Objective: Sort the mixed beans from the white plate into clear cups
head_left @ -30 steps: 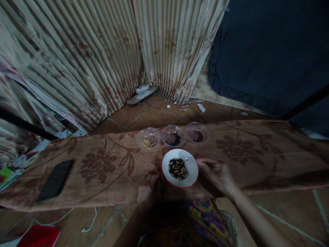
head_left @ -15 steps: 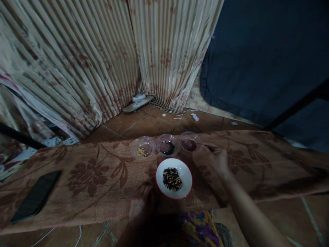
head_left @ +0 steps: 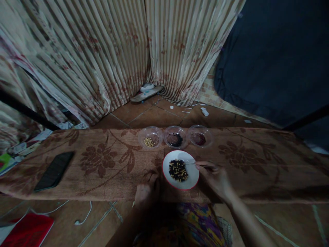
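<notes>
Your left hand [head_left: 147, 190] rests on the patterned cloth [head_left: 102, 187] at the plate's eight o'clock, fingers curled in; it is too dim to tell whether they close on anything. Your right hand [head_left: 217, 177], at three to four o'clock, grips slim metal tweezers [head_left: 190, 164]. Half a second ago it was out by the dark-red bowl; now it is back at the plate, so the work in hand appears to be here again. The red-rimmed white plate [head_left: 193, 175] sits before you, a black-and-yellow heap [head_left: 178, 170] on it. The tweezer tips reach the heap's two o'clock edge; whether they carry a piece is too small to tell. Beyond stand three clear bowls: the yellow-bean bowl [head_left: 155, 132] at half past ten, the black-bean bowl [head_left: 169, 132] near twelve, the dark-red bowl [head_left: 203, 130] at one.
</notes>
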`<action>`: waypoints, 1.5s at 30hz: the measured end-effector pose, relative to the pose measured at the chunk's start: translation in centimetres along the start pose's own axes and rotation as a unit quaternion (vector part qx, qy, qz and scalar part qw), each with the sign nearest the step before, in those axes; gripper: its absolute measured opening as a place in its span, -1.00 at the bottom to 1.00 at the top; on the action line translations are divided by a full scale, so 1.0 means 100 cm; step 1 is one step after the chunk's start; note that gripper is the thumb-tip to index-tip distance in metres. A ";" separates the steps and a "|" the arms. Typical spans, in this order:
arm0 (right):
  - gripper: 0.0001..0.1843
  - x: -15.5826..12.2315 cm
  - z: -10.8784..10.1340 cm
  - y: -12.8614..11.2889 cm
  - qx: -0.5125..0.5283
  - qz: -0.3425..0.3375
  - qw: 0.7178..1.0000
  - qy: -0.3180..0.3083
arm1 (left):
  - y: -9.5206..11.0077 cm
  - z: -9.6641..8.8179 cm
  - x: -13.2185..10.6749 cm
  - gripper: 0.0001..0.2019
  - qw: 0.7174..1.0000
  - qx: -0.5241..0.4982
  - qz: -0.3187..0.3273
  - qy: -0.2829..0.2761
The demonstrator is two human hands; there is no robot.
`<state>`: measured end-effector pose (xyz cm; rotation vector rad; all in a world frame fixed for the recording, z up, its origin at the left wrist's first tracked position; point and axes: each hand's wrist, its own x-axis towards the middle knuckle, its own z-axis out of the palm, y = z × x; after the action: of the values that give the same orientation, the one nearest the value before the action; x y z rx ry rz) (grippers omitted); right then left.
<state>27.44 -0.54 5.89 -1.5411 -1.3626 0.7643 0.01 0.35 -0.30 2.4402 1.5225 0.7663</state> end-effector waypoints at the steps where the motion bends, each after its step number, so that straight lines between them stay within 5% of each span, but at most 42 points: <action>1: -0.73 -0.001 0.002 0.001 -0.003 -0.007 1.000 -0.001 | 0.000 0.000 0.000 -0.84 1.000 -0.002 0.000 -0.003; 45: -0.73 -0.002 0.011 0.003 -0.051 -0.035 0.998 -0.019 | -0.004 0.004 -0.003 -0.88 1.000 -0.004 -0.010 -0.020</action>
<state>26.57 -0.52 5.17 -1.5567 -1.4951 0.6932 -0.16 0.32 -0.90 2.4164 1.5240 0.7141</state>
